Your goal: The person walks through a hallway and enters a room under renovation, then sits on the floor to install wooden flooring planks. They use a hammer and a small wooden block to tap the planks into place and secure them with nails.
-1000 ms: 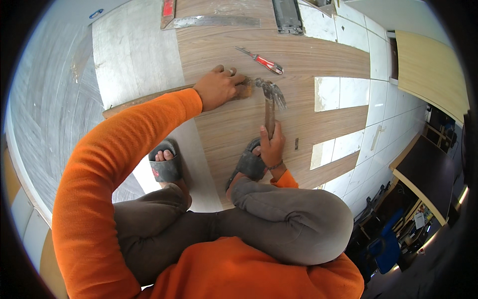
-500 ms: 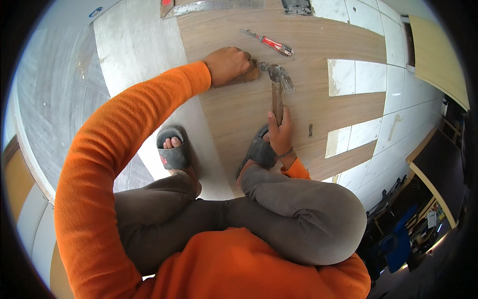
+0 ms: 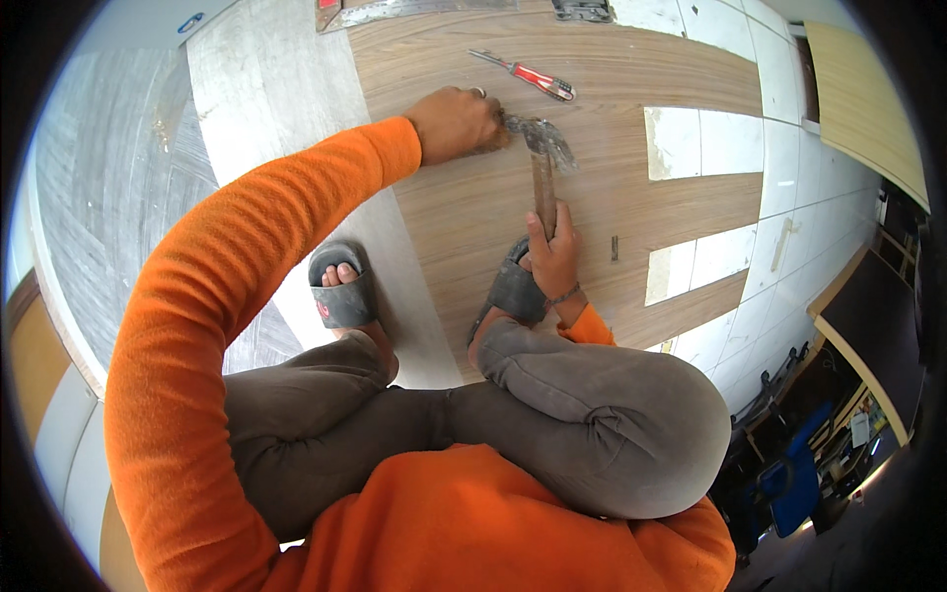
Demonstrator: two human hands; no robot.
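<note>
Gripping the hammer (image 3: 544, 178) low on its stiff wooden handle with my right hand (image 3: 554, 259), fingers closed, I judge it top-heavy while my left hand (image 3: 456, 124) presses closed on the wood panel (image 3: 612, 109).

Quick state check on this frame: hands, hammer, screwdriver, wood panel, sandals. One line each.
left hand: closed, pressed on the panel beside the hammer head
right hand: gripping the hammer handle
hammer: held, head down at the panel next to the left hand
screwdriver: lying loose on the panel, untouched
wood panel: flat on the floor, notched along its right edge
sandals: worn, one on the floor, the other on the panel
</note>
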